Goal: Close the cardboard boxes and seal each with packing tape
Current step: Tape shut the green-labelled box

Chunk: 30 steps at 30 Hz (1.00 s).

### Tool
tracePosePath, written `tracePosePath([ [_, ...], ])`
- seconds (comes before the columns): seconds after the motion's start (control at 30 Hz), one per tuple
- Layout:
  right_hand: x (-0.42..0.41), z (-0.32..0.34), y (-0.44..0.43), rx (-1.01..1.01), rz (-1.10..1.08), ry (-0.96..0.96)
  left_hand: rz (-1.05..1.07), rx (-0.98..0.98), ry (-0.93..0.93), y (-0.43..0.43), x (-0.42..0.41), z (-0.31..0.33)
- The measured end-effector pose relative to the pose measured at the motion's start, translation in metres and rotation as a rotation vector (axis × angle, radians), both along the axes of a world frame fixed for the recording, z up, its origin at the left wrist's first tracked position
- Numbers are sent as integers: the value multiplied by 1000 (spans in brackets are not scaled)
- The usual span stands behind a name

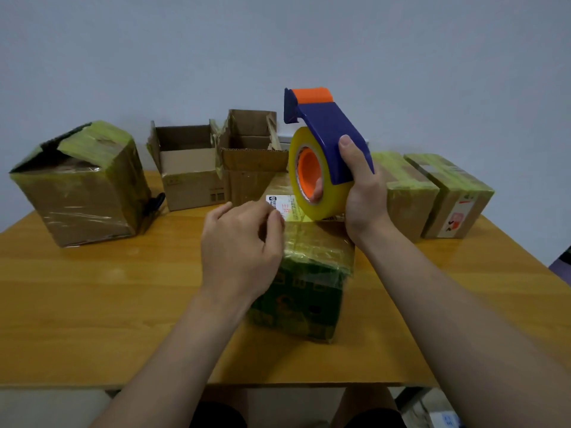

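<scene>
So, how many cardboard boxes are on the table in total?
6: one at far left, two open at the back, one under the hands, two at right. Others may be hidden.

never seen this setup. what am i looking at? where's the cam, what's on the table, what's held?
No robot here: a person's two bare hands, filmed by one wide-angle camera worn on the head, looking forward and down. The right hand grips a blue and orange tape dispenser with a yellowish tape roll. The left hand pinches at the tape on the closed box in front. On the wooden table: a taped box at left, two open boxes behind, two taped boxes at right.
</scene>
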State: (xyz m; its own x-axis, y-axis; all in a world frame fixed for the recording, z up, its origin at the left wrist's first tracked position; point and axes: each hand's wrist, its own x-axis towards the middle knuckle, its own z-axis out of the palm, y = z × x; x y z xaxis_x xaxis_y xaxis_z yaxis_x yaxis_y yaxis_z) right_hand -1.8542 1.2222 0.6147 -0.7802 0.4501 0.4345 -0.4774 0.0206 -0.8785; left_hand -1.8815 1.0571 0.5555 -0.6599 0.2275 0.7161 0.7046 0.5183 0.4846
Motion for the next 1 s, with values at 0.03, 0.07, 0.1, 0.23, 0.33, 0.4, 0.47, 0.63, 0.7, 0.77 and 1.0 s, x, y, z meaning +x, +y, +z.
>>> tracePosePath([
  [0.03, 0, 0, 1, 0, -14, 8, 49, -111, 51, 2, 4, 7],
  [0.07, 0, -1, 1, -5, -19, 11, 50, -160, 92, 7, 12, 13],
  [0.1, 0, -2, 2, -8, -20, 13, 14, -168, 130, 14, 20, 16],
  [0.23, 1, -7, 7, -43, 0, 23, -72, -97, 318, 46, 35, 1],
  [0.33, 4, -9, 12, -88, -6, 26, -19, -148, 402, 56, 31, -6],
  [0.4, 5, -8, 11, -71, 6, 22, -42, -187, 418, 54, 29, -8],
  [0.47, 3, -9, 9, -39, 11, 13, -36, -252, 427, 50, 29, -9],
  [0.63, 2, -9, 15, -85, 43, 9, 3, -360, 427, 50, 31, -8],
  [0.7, 2, -8, 17, -94, 56, -5, 12, -387, 419, 50, 31, -7],
  [0.77, 3, -7, 18, -93, 68, -23, 16, -416, 404, 50, 32, -6],
  [1.0, 2, -7, 20, -90, 75, -37, 72, -409, 264, 59, 43, 2],
])
